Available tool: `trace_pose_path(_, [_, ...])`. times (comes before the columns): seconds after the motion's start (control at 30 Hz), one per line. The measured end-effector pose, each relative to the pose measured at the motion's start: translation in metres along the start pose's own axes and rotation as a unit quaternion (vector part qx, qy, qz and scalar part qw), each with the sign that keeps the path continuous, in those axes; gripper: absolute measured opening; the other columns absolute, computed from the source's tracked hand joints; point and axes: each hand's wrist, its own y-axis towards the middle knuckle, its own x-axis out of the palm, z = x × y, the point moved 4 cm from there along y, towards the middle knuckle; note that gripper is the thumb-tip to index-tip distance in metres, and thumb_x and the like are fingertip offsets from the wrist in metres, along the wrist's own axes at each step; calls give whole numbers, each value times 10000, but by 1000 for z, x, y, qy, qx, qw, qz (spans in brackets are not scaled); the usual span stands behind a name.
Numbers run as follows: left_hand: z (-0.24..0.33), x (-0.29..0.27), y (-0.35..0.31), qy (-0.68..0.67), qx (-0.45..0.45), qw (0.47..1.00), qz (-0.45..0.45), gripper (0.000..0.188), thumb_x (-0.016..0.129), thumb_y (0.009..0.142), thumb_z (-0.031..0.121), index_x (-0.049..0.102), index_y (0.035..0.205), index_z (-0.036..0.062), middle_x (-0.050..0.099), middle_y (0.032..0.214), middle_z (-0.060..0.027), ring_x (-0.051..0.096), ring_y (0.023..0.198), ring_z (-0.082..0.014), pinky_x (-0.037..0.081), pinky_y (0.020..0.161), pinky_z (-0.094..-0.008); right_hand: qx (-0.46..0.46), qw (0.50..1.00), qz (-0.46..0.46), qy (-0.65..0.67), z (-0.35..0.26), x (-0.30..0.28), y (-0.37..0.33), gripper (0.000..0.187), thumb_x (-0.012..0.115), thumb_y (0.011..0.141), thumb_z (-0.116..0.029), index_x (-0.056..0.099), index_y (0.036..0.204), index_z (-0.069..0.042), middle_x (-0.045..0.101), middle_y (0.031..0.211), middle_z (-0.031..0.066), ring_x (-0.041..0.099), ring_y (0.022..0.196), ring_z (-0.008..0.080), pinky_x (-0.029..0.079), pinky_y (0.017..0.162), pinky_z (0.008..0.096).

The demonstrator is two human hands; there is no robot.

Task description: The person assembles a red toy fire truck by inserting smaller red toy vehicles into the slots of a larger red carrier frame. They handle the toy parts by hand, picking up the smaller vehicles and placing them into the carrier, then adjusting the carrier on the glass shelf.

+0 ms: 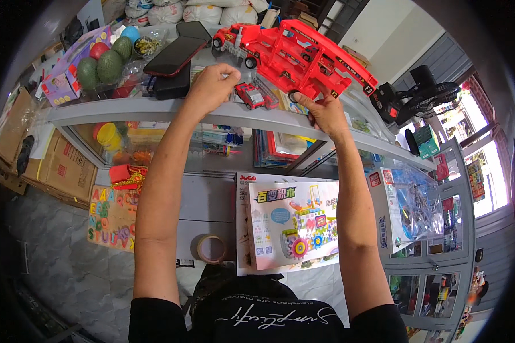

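Note:
A large red toy car-carrier truck [277, 71] stands on the glass-topped counter, its cab to the left and its long trailer slanting down to the right. My right hand [329, 117] grips the trailer's rear end, thumb by a black wheel and fingers at the red frame. My left hand [209, 91] is closed, fingertips pressed together just left of a small red toy car [249, 96]; whether they pinch something is hidden. Beside that car lies a small clear-and-red piece [266, 94]. A smaller red vehicle [326, 64] sits inside the trailer.
Left on the counter are a dark phone [177, 56], a black case [173, 84], avocados [110, 67] and a purple box [66, 83]. A black fan [426, 94] stands right. Below me lie a building-block box [294, 226] and a tape roll [212, 249].

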Motion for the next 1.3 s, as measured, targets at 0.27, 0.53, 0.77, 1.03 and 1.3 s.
trace_pose_path(0.27, [13, 1, -31, 111, 215, 962, 124, 635, 788, 750, 471, 613, 1211, 71, 582, 1135, -164, 608, 953, -235, 500, 810, -356, -31, 999, 9, 28, 3, -7, -7, 715, 833, 771, -370, 513, 1342, -82, 548, 591, -23, 480, 447, 51, 339, 399, 219])
trace_pose_path(0.53, [30, 18, -37, 267, 141, 952, 50, 957, 803, 653, 571, 426, 1412, 128, 545, 1298, -192, 464, 1245, -358, 402, 1015, -454, -95, 985, 53, 133, 24, -24, -32, 417, 757, 853, -174, 573, 1199, -32, 629, 677, 19, 562, 559, 60, 418, 470, 216])
trace_pose_path(0.77, [27, 16, -37, 265, 141, 953, 53, 811, 805, 702, 450, 480, 1378, 142, 604, 1259, -160, 525, 1178, -329, 431, 974, -430, -166, 944, 254, -130, 60, -109, -44, 263, 742, 806, -121, 684, 1047, -34, 638, 782, 114, 623, 671, 204, 491, 618, 341])
trace_pose_path(1.03, [30, 18, -39, 192, 177, 959, 106, 722, 814, 743, 356, 507, 1334, 77, 619, 1208, -160, 601, 1053, -257, 459, 920, -380, -192, 921, 288, -177, 89, -142, -36, 224, 732, 805, -139, 686, 994, -29, 639, 842, 153, 626, 742, 273, 507, 695, 380])
trace_pose_path(1.3, [77, 92, -90, 105, 199, 962, 157, 610, 822, 738, 263, 542, 1237, 53, 595, 1146, -134, 566, 1044, -269, 457, 866, -378, -238, 961, 138, 18, 48, -85, -77, 211, 726, 795, -85, 678, 984, -4, 647, 840, 157, 637, 713, 255, 514, 672, 366])
